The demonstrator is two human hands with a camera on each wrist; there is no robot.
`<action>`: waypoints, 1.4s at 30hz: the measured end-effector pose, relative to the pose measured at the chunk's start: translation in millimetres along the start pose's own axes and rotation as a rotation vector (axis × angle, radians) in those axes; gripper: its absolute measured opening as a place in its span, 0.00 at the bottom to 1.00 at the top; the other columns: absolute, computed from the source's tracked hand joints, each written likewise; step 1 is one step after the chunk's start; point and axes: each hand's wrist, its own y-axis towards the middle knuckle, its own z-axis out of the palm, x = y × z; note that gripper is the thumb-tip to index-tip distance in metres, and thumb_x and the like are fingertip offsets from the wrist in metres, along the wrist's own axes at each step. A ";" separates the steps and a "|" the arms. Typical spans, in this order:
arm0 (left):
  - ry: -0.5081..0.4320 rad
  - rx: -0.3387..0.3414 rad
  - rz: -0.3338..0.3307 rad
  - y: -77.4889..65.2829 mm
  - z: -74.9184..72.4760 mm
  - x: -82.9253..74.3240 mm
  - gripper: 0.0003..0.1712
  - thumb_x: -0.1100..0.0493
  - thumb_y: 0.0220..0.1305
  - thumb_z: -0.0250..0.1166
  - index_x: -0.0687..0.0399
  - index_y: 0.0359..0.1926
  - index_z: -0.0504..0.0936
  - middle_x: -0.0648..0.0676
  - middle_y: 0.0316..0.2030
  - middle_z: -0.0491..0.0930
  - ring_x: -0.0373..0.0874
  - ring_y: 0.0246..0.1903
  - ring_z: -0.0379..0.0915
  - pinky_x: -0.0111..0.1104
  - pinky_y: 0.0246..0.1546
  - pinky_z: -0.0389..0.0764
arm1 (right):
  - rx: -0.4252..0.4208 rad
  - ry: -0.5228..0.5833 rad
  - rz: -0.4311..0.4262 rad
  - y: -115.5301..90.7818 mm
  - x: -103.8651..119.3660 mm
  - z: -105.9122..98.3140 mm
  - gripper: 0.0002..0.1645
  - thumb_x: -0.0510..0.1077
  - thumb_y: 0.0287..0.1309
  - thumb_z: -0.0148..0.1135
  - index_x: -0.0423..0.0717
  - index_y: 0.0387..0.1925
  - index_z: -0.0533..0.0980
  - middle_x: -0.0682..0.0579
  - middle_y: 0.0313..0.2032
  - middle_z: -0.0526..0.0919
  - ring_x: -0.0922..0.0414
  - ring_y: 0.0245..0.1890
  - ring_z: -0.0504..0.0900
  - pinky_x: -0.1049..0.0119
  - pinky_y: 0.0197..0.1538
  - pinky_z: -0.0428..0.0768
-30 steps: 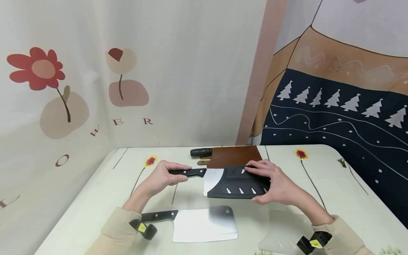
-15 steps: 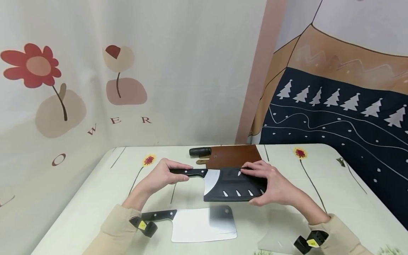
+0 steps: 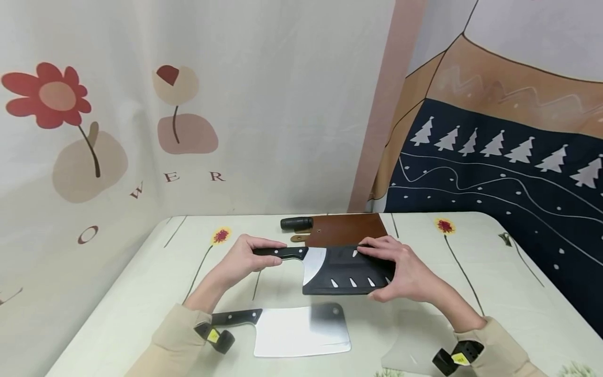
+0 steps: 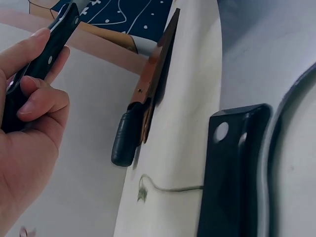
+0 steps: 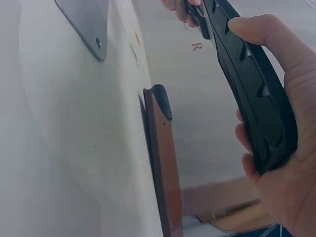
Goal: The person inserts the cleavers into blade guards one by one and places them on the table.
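Note:
A cleaver is held up above the table, most of its blade inside a black slotted blade guard. A strip of bare steel shows between guard and handle. My left hand pinches the black riveted handle between thumb and fingers. With my right hand I grip the guard's far end, thumb along one edge and fingers along the other, also seen in the right wrist view around the guard. A second cleaver, bare and black-handled, lies on the table in front of me, its handle pointing left.
Behind the held cleaver, a knife with a black handle lies at the table's back edge in a brown leather sheath. A pale translucent flat piece lies at front right. Printed curtains hang beyond the white table.
My right hand and the black guard have shifted slightly left, and the bare strip of blade beside the handle is narrower. My left hand keeps its hold; the second cleaver lies still.

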 end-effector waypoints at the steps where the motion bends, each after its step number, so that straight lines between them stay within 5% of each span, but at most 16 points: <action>1: 0.005 -0.001 0.002 0.0 0.5 0.2 0.21 0.65 0.58 0.76 0.65 0.53 0.87 0.58 0.42 0.86 0.44 0.32 0.73 0.27 0.26 0.71 | 0.000 0.005 0.010 0.3 0.6 0.8 0.47 0.52 0.33 0.83 0.50 0.63 0.81 0.48 0.66 0.77 0.44 0.64 0.71 0.34 0.60 0.67; 6: 0.047 -0.005 0.005 2.3 1.5 3.4 0.21 0.63 0.58 0.77 0.63 0.53 0.88 0.59 0.42 0.86 0.44 0.31 0.72 0.28 0.26 0.71 | 0.025 0.011 0.043 2.1 0.8 3.5 0.47 0.53 0.35 0.81 0.51 0.63 0.80 0.47 0.66 0.77 0.42 0.65 0.70 0.33 0.62 0.67; 14: 0.034 0.059 -0.079 15.0 2.4 23.8 0.22 0.63 0.59 0.76 0.61 0.55 0.87 0.56 0.37 0.83 0.42 0.23 0.66 0.29 0.22 0.67 | 0.091 -0.031 0.020 7.4 -13.8 11.3 0.49 0.55 0.37 0.83 0.49 0.65 0.79 0.45 0.67 0.75 0.42 0.64 0.69 0.37 0.59 0.72; 20: 0.101 0.105 -0.066 15.8 4.0 35.4 0.23 0.66 0.61 0.74 0.62 0.58 0.85 0.56 0.38 0.81 0.42 0.22 0.65 0.30 0.23 0.67 | 0.155 -0.066 -0.014 10.8 -33.0 16.3 0.49 0.55 0.39 0.83 0.46 0.65 0.78 0.44 0.67 0.75 0.41 0.64 0.70 0.37 0.60 0.72; 30: 0.217 0.031 -0.058 10.6 1.8 44.5 0.21 0.66 0.60 0.73 0.63 0.56 0.86 0.60 0.50 0.84 0.45 0.40 0.76 0.34 0.37 0.77 | 0.212 -0.068 -0.011 16.6 -52.4 19.3 0.50 0.55 0.38 0.84 0.43 0.65 0.78 0.42 0.66 0.76 0.41 0.65 0.70 0.39 0.63 0.70; 42: 0.273 -0.032 -0.091 9.1 3.2 52.2 0.20 0.70 0.57 0.74 0.63 0.52 0.87 0.60 0.50 0.86 0.53 0.52 0.80 0.47 0.54 0.79 | 0.254 -0.065 0.050 23.6 -62.9 25.0 0.52 0.56 0.38 0.84 0.42 0.66 0.77 0.42 0.68 0.74 0.40 0.67 0.67 0.36 0.65 0.66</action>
